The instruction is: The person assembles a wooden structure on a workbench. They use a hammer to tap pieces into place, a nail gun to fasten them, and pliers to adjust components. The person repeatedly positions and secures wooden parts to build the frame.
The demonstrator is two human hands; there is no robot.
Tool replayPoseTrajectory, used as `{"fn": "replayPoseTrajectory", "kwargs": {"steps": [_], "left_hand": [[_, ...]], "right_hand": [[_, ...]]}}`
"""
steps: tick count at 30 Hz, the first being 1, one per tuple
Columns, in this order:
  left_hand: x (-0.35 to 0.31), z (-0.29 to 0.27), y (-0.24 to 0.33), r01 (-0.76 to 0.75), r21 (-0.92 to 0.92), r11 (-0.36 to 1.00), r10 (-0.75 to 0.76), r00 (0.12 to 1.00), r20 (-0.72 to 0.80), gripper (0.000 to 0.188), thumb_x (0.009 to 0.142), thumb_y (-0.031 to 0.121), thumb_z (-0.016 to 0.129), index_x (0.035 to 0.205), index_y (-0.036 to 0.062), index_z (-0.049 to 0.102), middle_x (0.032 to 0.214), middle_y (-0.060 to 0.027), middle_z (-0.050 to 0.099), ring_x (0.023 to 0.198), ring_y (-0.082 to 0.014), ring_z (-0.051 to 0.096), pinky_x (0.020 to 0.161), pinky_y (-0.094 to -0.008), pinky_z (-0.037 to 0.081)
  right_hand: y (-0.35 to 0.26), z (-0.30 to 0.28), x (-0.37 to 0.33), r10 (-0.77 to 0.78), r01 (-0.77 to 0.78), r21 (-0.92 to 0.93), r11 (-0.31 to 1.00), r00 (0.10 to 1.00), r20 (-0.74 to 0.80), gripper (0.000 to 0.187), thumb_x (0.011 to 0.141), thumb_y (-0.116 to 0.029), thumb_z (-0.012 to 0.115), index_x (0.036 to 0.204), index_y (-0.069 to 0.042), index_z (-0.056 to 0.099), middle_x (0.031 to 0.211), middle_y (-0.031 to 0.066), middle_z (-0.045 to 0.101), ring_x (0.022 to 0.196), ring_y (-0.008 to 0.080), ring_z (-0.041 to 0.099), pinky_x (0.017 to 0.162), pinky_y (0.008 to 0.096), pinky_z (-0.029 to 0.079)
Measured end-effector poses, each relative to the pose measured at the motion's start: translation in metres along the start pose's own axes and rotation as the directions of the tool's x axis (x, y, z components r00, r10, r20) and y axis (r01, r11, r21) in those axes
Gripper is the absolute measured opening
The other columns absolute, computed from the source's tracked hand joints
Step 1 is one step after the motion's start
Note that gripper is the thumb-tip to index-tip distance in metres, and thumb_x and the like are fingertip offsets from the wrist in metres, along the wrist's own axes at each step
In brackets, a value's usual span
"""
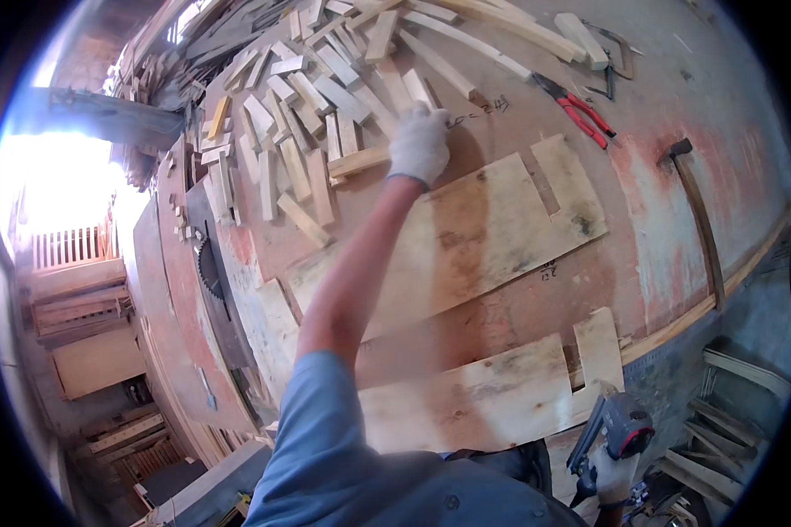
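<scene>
My left hand (pixel 419 147), in a white glove, reaches across the workbench to a heap of short wooden blocks (pixel 347 98). Its fingers are curled at the near end of a pale wooden block (pixel 419 86); a second block (pixel 359 162) lies against the palm side. Low on the right, my gloved right hand (pixel 613 474) grips the handle of a nail gun (pixel 626 428), dark grey with a red-marked end. A notched plywood piece (pixel 501 220) lies below my left arm's reach, and another one (pixel 492 400) sits along the near edge beside the nail gun.
Red-handled pliers (pixel 580 114) and a hammer (pixel 699 211) with a long wooden handle lie on the right of the bench. A round saw blade (pixel 208 268) protrudes from the table at left. Long wood strips (pixel 510 26) lie at the back; scrap timber (pixel 712 439) stands below right.
</scene>
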State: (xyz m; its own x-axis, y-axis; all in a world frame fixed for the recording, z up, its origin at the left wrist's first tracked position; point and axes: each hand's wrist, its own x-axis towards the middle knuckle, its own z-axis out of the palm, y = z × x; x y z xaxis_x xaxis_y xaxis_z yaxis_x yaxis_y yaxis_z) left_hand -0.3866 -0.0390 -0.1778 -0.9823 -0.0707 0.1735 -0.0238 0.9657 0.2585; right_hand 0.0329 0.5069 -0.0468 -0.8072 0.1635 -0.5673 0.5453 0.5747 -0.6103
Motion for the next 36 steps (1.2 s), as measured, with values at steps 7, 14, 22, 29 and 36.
{"fn": "replayPoseTrajectory", "kwargs": {"steps": [7, 14, 22, 29, 36], "left_hand": [[-0.024, -0.038, -0.034, 0.339, -0.916, 0.215, -0.408, 0.883, 0.231, 0.051, 0.093, -0.003, 0.053, 0.144, 0.0009, 0.054, 0.130, -0.0164, 0.063, 0.110, -0.0286, 0.067, 0.092, -0.0409, 0.060], [-0.087, -0.023, -0.079, 0.164, -0.965, -0.204, -0.469, 0.849, 0.243, 0.051, 0.097, -0.005, 0.056, 0.146, -0.0057, 0.044, 0.130, -0.0253, 0.058, 0.117, -0.0367, 0.066, 0.098, -0.0474, 0.062], [-0.086, -0.020, -0.098, 0.219, -0.931, -0.293, -0.496, 0.798, 0.344, 0.053, 0.097, -0.001, 0.060, 0.147, -0.0083, 0.043, 0.131, -0.0239, 0.060, 0.107, -0.0336, 0.070, 0.089, -0.0445, 0.063], [-0.022, -0.058, -0.068, 0.507, -0.498, 0.704, -0.522, 0.844, 0.122, 0.046, 0.096, 0.029, 0.060, 0.131, -0.0001, 0.064, 0.113, -0.0213, 0.072, 0.096, -0.0307, 0.070, 0.086, -0.0411, 0.054], [0.101, -0.028, -0.078, 0.253, -0.132, 0.958, -0.280, 0.920, -0.274, 0.061, 0.094, 0.033, 0.064, 0.149, 0.0079, 0.052, 0.129, -0.0266, 0.066, 0.119, -0.0440, 0.065, 0.101, -0.0508, 0.052]], "right_hand": [[-0.041, 0.005, 0.004, 0.268, -0.266, 0.079, 0.961, 0.963, -0.024, 0.028, 0.086, 0.001, 0.068, 0.111, -0.006, 0.057, 0.078, 0.0008, 0.060, 0.063, 0.0117, 0.061, 0.057, 0.0290, 0.049], [-0.049, 0.003, 0.002, 0.276, -0.274, 0.046, 0.961, 0.960, -0.039, 0.044, 0.081, -0.010, 0.077, 0.117, 0.001, 0.056, 0.100, 0.0093, 0.066, 0.092, 0.0195, 0.065, 0.082, 0.0359, 0.051], [0.023, 0.009, 0.002, 0.085, -0.085, 0.007, 0.996, 0.984, -0.154, 0.036, 0.088, -0.005, 0.073, 0.119, -0.004, 0.055, 0.093, 0.0035, 0.060, 0.077, 0.0124, 0.059, 0.069, 0.0317, 0.050], [0.073, 0.011, -0.002, -0.190, 0.121, -0.412, 0.903, 0.973, -0.130, 0.037, 0.088, -0.004, 0.071, 0.121, -0.004, 0.053, 0.090, 0.0045, 0.063, 0.073, 0.0159, 0.062, 0.068, 0.0328, 0.051], [-0.021, 0.004, 0.000, 0.155, -0.153, -0.087, 0.984, 0.988, 0.018, 0.023, 0.083, -0.003, 0.068, 0.104, -0.002, 0.059, 0.084, 0.0062, 0.062, 0.075, 0.0205, 0.063, 0.071, 0.0375, 0.051]]}}
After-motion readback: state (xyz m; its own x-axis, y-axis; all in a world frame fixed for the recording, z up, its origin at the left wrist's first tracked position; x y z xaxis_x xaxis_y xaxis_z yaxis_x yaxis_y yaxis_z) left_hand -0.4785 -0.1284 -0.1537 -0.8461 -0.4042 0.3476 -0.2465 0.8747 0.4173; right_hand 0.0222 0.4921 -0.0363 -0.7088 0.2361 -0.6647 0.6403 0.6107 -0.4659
